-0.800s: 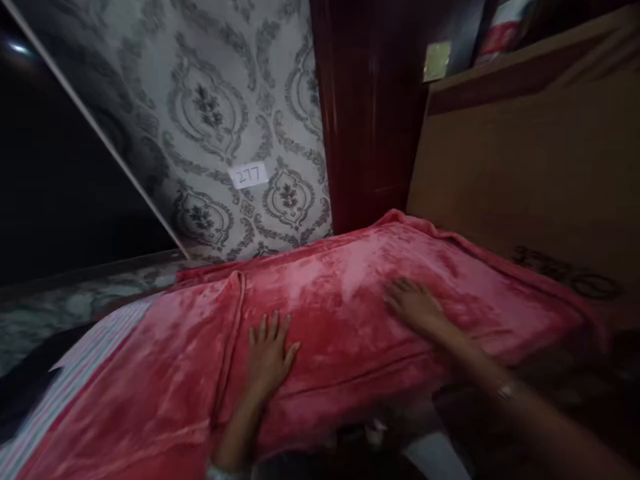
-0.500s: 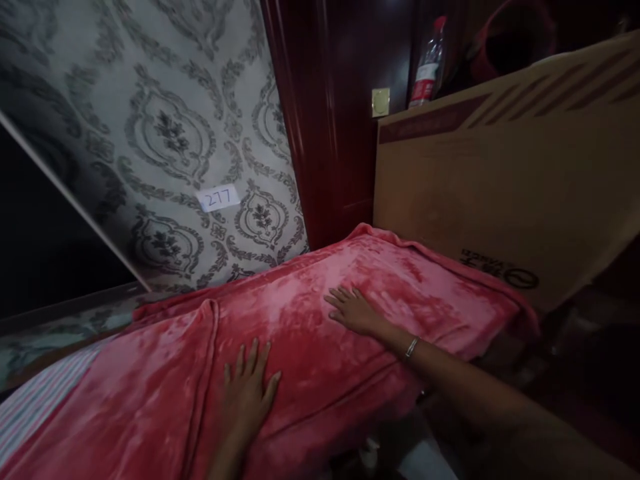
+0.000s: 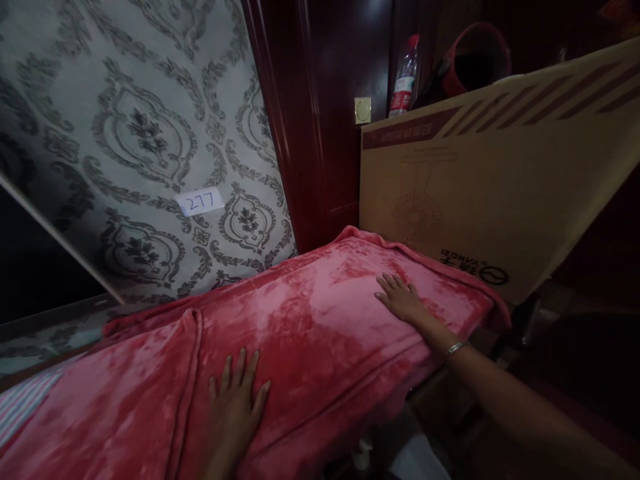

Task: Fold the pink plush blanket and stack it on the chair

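Observation:
A pink-red plush blanket [image 3: 300, 353] lies spread across a raised surface, with a folded edge running down its left part. My left hand [image 3: 234, 403] rests flat on it, fingers spread, just right of that fold. Further right, my right hand [image 3: 400, 298] also lies flat on the blanket with its fingers stretched out; a silver bracelet [image 3: 457, 347] circles that wrist. Neither hand grips the fabric. Under the blanket's left end a striped cloth [image 3: 25, 403] shows.
Behind the blanket's right end stands a large cardboard box [image 3: 450, 187]. A red-capped bottle [image 3: 404, 80] and a red-rimmed round container [image 3: 477, 60] are at its top edge. A paper marked 277 [image 3: 200, 201] is on the patterned wall, beside a dark red wooden panel [image 3: 320, 120].
My right hand has slid to the right across the blanket, and the pile there looks lighter and smoother. My left hand stays about where it was. The view has shifted slightly right.

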Available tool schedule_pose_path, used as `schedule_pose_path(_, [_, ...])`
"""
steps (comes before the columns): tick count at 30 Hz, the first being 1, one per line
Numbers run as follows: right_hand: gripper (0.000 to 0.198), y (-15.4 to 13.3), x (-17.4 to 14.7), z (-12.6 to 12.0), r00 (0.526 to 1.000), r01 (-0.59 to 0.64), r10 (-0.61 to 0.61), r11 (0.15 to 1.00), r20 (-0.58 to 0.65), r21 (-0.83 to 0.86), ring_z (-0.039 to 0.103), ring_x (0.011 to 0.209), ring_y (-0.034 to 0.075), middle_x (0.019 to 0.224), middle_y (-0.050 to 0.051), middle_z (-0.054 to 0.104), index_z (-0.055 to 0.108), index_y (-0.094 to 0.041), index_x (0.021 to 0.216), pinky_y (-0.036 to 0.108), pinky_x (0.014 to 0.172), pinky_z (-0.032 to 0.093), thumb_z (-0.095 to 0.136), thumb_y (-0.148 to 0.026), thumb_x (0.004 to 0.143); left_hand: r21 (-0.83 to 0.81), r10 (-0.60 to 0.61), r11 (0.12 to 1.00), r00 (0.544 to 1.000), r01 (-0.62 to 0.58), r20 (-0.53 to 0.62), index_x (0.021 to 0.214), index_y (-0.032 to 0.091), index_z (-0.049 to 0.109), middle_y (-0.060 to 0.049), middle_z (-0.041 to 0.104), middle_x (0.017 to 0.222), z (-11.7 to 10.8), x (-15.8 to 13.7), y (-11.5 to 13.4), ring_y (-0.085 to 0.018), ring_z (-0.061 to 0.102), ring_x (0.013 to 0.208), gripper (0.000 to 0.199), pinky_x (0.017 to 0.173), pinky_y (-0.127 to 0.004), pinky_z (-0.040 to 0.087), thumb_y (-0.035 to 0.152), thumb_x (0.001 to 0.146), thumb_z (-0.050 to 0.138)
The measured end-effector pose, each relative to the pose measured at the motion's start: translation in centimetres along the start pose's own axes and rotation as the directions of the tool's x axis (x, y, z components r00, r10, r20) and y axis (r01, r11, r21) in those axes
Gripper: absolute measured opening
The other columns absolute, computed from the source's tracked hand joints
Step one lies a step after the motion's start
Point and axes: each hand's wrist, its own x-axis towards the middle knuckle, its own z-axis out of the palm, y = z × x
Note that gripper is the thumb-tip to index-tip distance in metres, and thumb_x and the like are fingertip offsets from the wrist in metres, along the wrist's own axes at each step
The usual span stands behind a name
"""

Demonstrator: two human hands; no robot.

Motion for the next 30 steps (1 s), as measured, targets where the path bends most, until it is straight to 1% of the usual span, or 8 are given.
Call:
schedule_pose_path(5, [0.059, -1.5, 0.2, -1.5, 0.999, -0.033, 0.032, 0.999, 0.017, 0.026, 0.019, 0.15, 0.037, 0.164, 0.017, 0.023, 0.034, -0.017, 0.155, 0.067, 0.112, 0.023, 0.033, -0.039, 0.1, -0.011, 0.007, 1.0, 1.0, -0.007, -0.024, 0.15, 0.023, 0.044, -0.01, 0.034, 0.16, 0.0, -0.1, 0.0, -0.037, 0.032, 0.147, 0.056, 0.115, -0.061, 0.027, 0.035, 0.095, 0.048])
schedule_pose_path(9, [0.06, -7.0, -0.1, -2.3, 0.985, 0.171, -0.17, 0.984, -0.022, 0.059, 0.016, 0.152, 0.034, 0.164, 0.017, 0.022, 0.03, -0.016, 0.157, 0.062, 0.118, 0.015, 0.034, -0.033, 0.099, -0.034, 0.006, 0.999, 0.999, -0.007, -0.044, 0.149, 0.022, 0.046, -0.012, 0.037, 0.158, 0.0, -0.1, 0.0, -0.037, 0.032, 0.147, 0.056, 0.115, -0.062, 0.027, 0.034, 0.094, 0.048])
schedule_pose_path(13, [0.06, -14.7, -0.7, -1.8, 0.876, 0.476, -0.482, 0.869, 0.012, 0.138, 0.02, 0.151, 0.027, 0.164, 0.004, 0.026, 0.033, -0.03, 0.156, 0.053, 0.121, 0.018, 0.039, -0.046, 0.099, -0.058, -0.001, 0.998, 0.998, -0.003, -0.063, 0.149, 0.024, 0.046, -0.011, 0.038, 0.159, 0.4, -0.1, -0.2, -0.037, 0.032, 0.147, 0.056, 0.115, -0.062, 0.026, 0.034, 0.094, 0.048])
schedule_pose_path(15, [0.058, -17.6, -0.5, -1.3, 0.826, 0.553, -0.564, 0.815, 0.016, 0.174, 0.021, 0.151, 0.026, 0.164, -0.001, 0.027, 0.036, -0.036, 0.154, 0.048, 0.122, 0.017, 0.04, -0.049, 0.098, -0.058, 0.003, 0.998, 0.998, -0.007, -0.067, 0.149, 0.024, 0.045, -0.011, 0.038, 0.158, 0.7, -0.1, -0.4, -0.036, 0.032, 0.147, 0.056, 0.115, -0.062, 0.026, 0.034, 0.094, 0.046])
schedule_pose_path(17, [0.056, -19.0, 0.3, -0.9, 0.807, 0.575, -0.59, 0.793, 0.02, 0.2, 0.021, 0.151, 0.025, 0.164, -0.002, 0.027, 0.038, -0.037, 0.153, 0.046, 0.123, 0.016, 0.039, -0.05, 0.099, -0.059, 0.008, 0.998, 0.997, -0.012, -0.071, 0.15, 0.025, 0.044, -0.01, 0.039, 0.158, 1.0, 0.0, -0.5, -0.035, 0.032, 0.147, 0.056, 0.115, -0.062, 0.027, 0.033, 0.094, 0.044])
schedule_pose_path(21, [0.059, -17.1, 3.5, -0.4, 0.855, 0.5, -0.517, 0.844, 0.048, 0.192, 0.019, 0.152, 0.028, 0.164, 0.004, 0.026, 0.037, -0.03, 0.154, 0.055, 0.121, 0.009, 0.035, -0.052, 0.099, -0.024, 0.014, 1.0, 0.998, -0.015, -0.06, 0.15, 0.025, 0.044, -0.008, 0.038, 0.158, 1.1, 0.1, -0.7, -0.034, 0.034, 0.146, 0.057, 0.114, -0.06, 0.03, 0.034, 0.094, 0.043])
schedule_pose_path(26, [0.059, -9.7, 6.9, -0.8, 0.97, 0.232, -0.238, 0.967, 0.053, 0.102, 0.012, 0.153, 0.03, 0.166, 0.01, 0.021, 0.034, -0.025, 0.156, 0.06, 0.119, 0.004, 0.031, -0.048, 0.101, 0.017, 0.032, 0.999, 0.999, -0.031, -0.043, 0.15, 0.023, 0.042, -0.006, 0.035, 0.159, 0.9, 0.3, -1.0, -0.035, 0.035, 0.146, 0.06, 0.115, -0.059, 0.03, 0.037, 0.092, 0.043])
schedule_pose_path(30, [0.06, -4.3, 7.4, -1.0, 0.997, 0.055, -0.058, 0.997, 0.053, 0.057, 0.012, 0.153, 0.031, 0.167, 0.008, 0.016, 0.029, -0.026, 0.158, 0.062, 0.117, 0.011, 0.025, -0.049, 0.102, -0.004, 0.018, 1.0, 0.999, -0.018, -0.049, 0.149, 0.025, 0.044, -0.007, 0.035, 0.159, 1.0, 0.4, -0.7, -0.035, 0.035, 0.146, 0.06, 0.114, -0.06, 0.031, 0.035, 0.091, 0.045])
